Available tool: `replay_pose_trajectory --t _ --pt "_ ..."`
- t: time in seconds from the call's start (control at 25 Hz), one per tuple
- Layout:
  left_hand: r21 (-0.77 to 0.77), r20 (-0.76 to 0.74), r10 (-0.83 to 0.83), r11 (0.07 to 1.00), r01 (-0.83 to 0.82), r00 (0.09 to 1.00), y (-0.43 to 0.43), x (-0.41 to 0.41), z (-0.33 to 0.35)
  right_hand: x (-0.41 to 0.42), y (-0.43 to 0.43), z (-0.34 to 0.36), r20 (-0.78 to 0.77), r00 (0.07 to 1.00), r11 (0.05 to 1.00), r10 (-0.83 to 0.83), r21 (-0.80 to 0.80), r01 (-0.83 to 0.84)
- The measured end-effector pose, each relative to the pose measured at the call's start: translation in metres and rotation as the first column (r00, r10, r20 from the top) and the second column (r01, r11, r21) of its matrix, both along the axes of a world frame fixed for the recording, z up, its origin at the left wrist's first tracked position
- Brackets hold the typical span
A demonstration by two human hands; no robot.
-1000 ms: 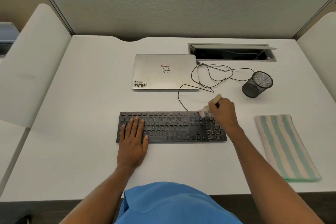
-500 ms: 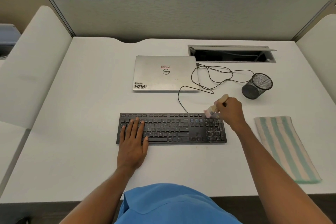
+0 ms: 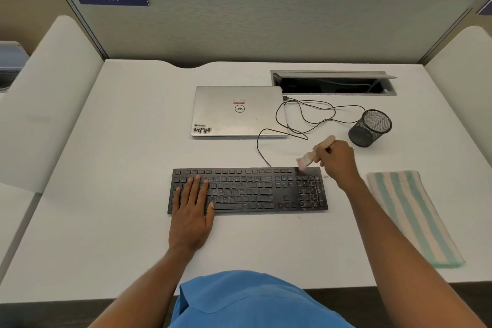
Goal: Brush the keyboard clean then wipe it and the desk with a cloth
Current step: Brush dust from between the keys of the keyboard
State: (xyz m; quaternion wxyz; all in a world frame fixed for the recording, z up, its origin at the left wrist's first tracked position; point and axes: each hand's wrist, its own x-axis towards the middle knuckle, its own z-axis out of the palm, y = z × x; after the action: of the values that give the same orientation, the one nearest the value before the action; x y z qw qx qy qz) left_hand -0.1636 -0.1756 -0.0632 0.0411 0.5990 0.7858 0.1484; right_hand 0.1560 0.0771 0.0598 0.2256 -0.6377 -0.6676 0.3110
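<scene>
A black keyboard [image 3: 255, 190] lies across the middle of the white desk [image 3: 119, 194]. My left hand [image 3: 192, 210] rests flat on its left keys, fingers straight. My right hand [image 3: 338, 161] grips the wooden handle of a small brush [image 3: 308, 157] just beyond the keyboard's top right corner. The pale bristles touch the far edge above the number pad. A folded cloth [image 3: 411, 217] with green and cream stripes lies on the desk to the right of the keyboard.
A shut silver laptop [image 3: 238, 112] lies behind the keyboard, with a looping black cable [image 3: 306, 117] beside it. A black mesh pen cup [image 3: 370, 128] stands at the right, close to my right hand. An open cable tray [image 3: 332, 82] sits at the back.
My right hand has drawn the brush a little up and to the right, from the number pad's top keys to the keyboard's far edge. My left hand has stayed put.
</scene>
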Motion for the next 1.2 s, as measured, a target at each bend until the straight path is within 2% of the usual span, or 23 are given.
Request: replay_pose_trajectory --t 0.12,0.36,0.48,0.64,0.76,0.88,0.92,1.08,1.2 --pt "0.0 0.003 -0.002 1.0 0.002 1.0 0.001 0.0 -0.001 0.001 0.0 -0.008 0.07 0.997 0.998 0.038 -0.051 -0.035" --pt "0.001 0.004 0.001 1.0 -0.001 1.0 0.001 0.0 -0.001 0.026 0.005 -0.008 0.241 0.963 0.992 -0.124 0.058 0.113" --pt "0.004 0.002 0.001 1.0 -0.001 1.0 0.001 -0.001 -0.001 0.004 0.002 -0.001 0.18 0.983 0.998 -0.04 0.057 0.031" --pt "0.009 0.003 -0.002 1.0 0.002 1.0 0.001 0.0 0.0 -0.015 -0.004 -0.007 0.079 0.993 0.994 0.091 -0.068 -0.086" --pt "0.015 0.002 -0.002 1.0 0.002 1.0 0.001 0.0 0.0 0.006 -0.005 -0.011 0.118 0.993 0.999 0.019 -0.031 -0.015" --pt "0.016 0.002 -0.002 1.0 0.002 1.0 0.0 0.0 0.0 0.024 -0.006 -0.007 0.227 0.97 0.996 -0.091 0.036 0.085" --pt "0.015 0.001 -0.003 1.0 0.003 1.0 0.001 0.0 0.001 0.023 -0.007 -0.004 0.224 0.969 0.994 -0.106 0.057 0.095" --pt "0.014 0.004 -0.003 1.0 0.003 1.0 0.001 0.0 0.001 0.004 -0.03 -0.003 0.041 0.996 0.992 -0.085 0.101 0.081" --pt "0.014 0.003 0.0 1.0 0.0 1.0 0.0 0.0 0.001 0.007 -0.042 -0.012 0.101 0.99 0.992 -0.095 0.087 0.086"
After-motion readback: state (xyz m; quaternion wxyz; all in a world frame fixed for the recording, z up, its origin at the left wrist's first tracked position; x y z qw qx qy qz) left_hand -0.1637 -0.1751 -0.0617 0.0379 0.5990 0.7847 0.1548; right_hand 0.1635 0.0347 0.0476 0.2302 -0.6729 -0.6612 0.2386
